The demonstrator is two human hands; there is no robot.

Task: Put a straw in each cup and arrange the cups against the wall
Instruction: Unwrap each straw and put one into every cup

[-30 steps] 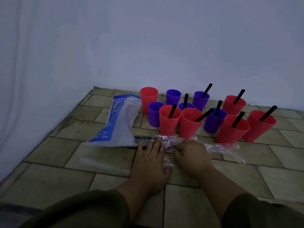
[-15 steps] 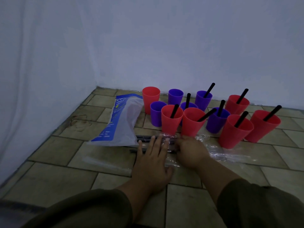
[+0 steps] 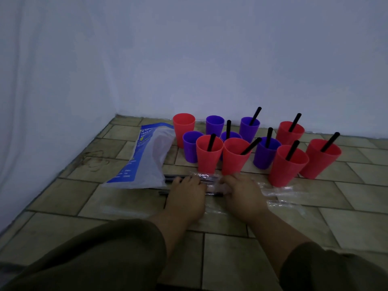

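Note:
Several red and purple cups stand in a cluster near the back wall. Most hold a black straw, like the front red cup (image 3: pixel 209 153). The back red cup (image 3: pixel 183 127), the back purple cup (image 3: pixel 214 125) and the left purple cup (image 3: pixel 190 146) hold none. A clear plastic straw packet (image 3: pixel 210 179) lies on the floor in front of the cups, with black straws (image 3: pixel 171 179) sticking out at its left end. My left hand (image 3: pixel 185 196) and my right hand (image 3: pixel 241 194) rest side by side on the packet, fingers curled onto it.
A blue and white plastic bag (image 3: pixel 147 158) lies left of the cups. More crumpled clear plastic (image 3: pixel 281 196) spreads to the right of my right hand. White walls meet at the back left corner of the tiled floor (image 3: pixel 63 196).
Both hands have slid a little forward along the packet toward the cups. My left fingers, flat and spread before, are now curled onto the packet.

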